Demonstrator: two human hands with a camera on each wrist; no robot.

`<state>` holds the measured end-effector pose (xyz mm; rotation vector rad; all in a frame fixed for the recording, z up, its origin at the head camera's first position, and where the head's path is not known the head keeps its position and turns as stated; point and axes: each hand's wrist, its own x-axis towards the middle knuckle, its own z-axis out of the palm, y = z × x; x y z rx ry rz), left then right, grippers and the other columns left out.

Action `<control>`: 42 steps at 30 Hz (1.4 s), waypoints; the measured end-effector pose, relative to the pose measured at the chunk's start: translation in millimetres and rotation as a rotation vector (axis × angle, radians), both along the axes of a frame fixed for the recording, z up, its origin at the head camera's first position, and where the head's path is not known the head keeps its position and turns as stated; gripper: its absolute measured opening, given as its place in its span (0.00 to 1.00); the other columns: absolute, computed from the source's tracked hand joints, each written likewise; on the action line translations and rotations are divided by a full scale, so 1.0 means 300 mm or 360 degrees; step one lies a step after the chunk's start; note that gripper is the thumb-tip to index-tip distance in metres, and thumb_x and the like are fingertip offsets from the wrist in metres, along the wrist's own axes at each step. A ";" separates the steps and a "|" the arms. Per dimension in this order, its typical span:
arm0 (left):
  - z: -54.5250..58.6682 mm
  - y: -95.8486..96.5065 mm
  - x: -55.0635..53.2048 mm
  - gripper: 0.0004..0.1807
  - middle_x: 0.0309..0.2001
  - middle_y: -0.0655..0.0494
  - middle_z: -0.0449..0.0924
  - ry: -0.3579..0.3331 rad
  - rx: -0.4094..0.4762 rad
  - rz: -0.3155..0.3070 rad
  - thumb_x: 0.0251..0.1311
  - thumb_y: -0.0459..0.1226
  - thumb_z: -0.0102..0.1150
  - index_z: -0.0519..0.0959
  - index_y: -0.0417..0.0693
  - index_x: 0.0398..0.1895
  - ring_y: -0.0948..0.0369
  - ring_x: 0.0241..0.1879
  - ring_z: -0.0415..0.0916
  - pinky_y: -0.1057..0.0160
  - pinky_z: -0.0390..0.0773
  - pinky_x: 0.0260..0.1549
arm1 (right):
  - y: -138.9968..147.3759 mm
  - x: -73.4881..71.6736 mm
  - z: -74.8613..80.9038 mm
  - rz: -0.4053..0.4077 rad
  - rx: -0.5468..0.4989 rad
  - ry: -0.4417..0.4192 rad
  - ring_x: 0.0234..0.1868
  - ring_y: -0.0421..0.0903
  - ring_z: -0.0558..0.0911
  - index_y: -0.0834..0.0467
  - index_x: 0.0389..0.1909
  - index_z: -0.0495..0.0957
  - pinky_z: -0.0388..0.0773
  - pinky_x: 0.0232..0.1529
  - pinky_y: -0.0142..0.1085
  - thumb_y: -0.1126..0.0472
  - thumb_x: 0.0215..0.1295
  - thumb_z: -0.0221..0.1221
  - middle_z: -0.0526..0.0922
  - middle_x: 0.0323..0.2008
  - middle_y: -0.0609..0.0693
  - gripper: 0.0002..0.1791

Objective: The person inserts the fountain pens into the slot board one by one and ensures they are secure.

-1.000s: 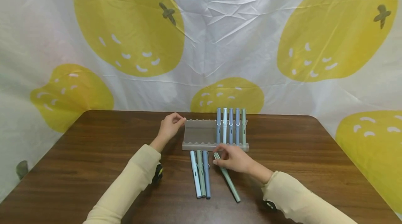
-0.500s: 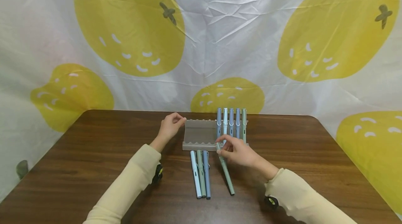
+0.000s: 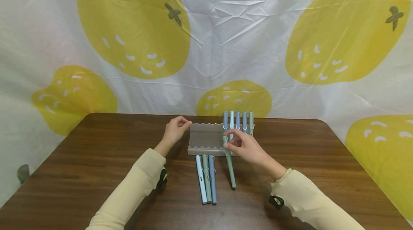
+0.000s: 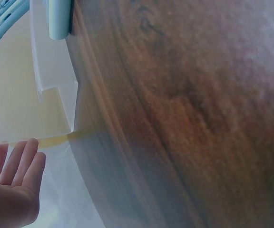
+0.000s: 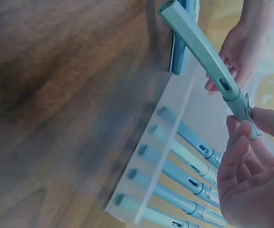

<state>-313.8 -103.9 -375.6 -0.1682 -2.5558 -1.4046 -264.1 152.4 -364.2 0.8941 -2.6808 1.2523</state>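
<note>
A green capped pen slants over the front of a clear pen rack, its lower end toward me. My right hand pinches it near the clip end between thumb and fingers, as the right wrist view also shows with the pen. My left hand is at the rack's back left corner, thumb and index finger pinching its edge; in the left wrist view the other fingers extend beside the rack. Several blue, pale blue and green pens lie side by side in the rack's right half, partly hidden by my right hand in the head view.
In front of the rack a pale blue pen, a green pen and a blue pen lie side by side on the brown wooden table. Behind the table hangs a white cloth with yellow fruit prints.
My right hand has lifted the green pen and carried it away from me, up to the rack's front edge, turning it more upright in view. My left hand has stayed at the corner.
</note>
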 end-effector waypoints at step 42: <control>0.003 -0.001 0.005 0.12 0.33 0.49 0.80 -0.0021 0.0010 -0.0012 0.59 0.41 0.53 0.77 0.40 0.33 0.54 0.37 0.76 0.55 0.71 0.36 | -0.047 -0.122 0.113 -0.0296 -0.0077 0.0580 0.17 0.42 0.70 0.58 0.48 0.72 0.64 0.19 0.36 0.62 0.57 0.58 0.81 0.26 0.50 0.17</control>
